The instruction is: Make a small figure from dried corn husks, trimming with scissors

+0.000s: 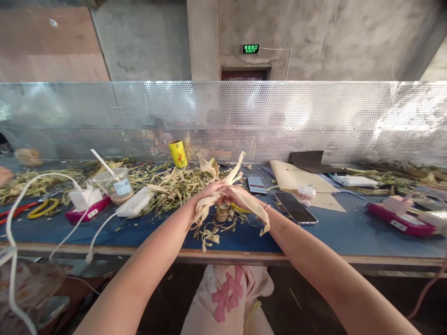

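My left hand [212, 188] and my right hand [231, 194] meet over the middle of the blue table. Both are closed on pale dried corn husks [254, 207], whose loose ends fan out above the hands and droop to either side. The fingers are partly covered by the husks. Right below the hands is a small tan, coiled-looking piece [222, 214]; whether they touch it I cannot tell. Curled husk scraps [209, 237] lie around it, and part of a yellow handle [240, 209] shows behind my right hand.
A heap of shredded husks [174, 188] spreads behind and left, with a yellow roll [178, 154] at its back. To the left are a plastic cup [120, 186], a white power bank [134, 203] and yellow-handled scissors [44, 208]. Phones [296, 208] lie right. A perforated metal screen [237, 107] stands behind.
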Demonstrator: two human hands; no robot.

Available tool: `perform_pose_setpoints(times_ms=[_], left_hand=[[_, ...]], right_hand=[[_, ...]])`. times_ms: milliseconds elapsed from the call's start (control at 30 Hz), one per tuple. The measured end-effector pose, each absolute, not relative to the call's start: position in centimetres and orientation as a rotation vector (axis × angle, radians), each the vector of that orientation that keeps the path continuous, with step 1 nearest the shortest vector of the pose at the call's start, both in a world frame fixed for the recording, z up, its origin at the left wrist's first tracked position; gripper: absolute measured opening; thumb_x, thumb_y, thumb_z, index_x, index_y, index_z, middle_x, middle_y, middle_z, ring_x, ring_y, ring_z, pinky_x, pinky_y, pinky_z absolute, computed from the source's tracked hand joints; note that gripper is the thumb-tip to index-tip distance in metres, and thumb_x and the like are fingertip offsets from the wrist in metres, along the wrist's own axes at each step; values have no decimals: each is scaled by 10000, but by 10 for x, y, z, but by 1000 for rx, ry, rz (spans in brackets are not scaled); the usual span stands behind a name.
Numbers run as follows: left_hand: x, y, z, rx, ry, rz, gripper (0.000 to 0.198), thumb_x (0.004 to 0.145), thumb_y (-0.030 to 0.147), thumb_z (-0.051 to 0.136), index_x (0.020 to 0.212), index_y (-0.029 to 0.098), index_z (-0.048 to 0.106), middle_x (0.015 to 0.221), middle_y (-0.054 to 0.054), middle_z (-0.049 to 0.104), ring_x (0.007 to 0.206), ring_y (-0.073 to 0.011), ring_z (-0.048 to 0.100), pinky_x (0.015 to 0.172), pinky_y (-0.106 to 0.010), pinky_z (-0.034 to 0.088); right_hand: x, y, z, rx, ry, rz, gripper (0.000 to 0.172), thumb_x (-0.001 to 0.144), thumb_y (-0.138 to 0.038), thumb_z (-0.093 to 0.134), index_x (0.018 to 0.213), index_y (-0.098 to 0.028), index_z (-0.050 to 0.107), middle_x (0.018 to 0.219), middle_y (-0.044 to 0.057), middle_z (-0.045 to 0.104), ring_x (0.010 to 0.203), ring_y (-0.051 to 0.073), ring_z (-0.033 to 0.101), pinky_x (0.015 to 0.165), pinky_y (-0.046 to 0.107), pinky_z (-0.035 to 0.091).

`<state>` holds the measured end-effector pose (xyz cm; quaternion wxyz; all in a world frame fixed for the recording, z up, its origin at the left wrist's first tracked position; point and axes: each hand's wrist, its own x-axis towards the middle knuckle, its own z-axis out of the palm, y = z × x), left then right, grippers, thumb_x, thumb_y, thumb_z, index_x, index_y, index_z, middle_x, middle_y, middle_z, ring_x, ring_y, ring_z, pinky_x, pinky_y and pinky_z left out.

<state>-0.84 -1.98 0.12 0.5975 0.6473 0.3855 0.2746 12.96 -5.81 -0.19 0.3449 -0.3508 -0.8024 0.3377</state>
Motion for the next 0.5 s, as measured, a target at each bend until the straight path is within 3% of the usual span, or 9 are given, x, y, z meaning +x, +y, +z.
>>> perform_pose_setpoints(times_ms=[100,200,333,433,500], left_hand=[[-10,-28,13,1476,841,549,407,816,468,397,894,131,611,463,-36,553,304,-62,305,380,-230,257],[-14,-46,34,1482,806,504,376,826,425,404,924,122,605,427,-21,524,298,-50,256,374,-222,223],[-24,-109,68,1659,748,366,376,819,425,425,1041,163,580,651,-69,649,420,-92,451,429,-226,313],[-30,-180,74,1814,747,383,334,802,434,468,966,177,607,831,-40,652,723,-127,569,669,-244,425],[-31,-223,66,1814,874,336,360,829,459,404,943,193,619,851,-21,641,786,-129,554,746,-253,423]], right_hand=[[131,-59,-5,-710,-1874,1315,297,886,-300,304,893,-150,561,723,56,650,600,114,580,695,267,471],[130,-65,2,-651,-1802,1419,275,870,-319,353,853,-143,564,632,29,616,522,103,541,650,246,459],[127,-106,28,-522,-2026,1446,369,845,-466,366,801,-154,558,735,65,634,432,93,486,483,234,427],[141,-155,20,-101,-2384,1369,496,803,-607,355,686,-153,520,591,54,579,572,140,577,614,257,475],[161,-188,-17,-30,-2617,1190,482,784,-603,412,696,-150,551,722,89,616,721,158,598,670,242,474]])
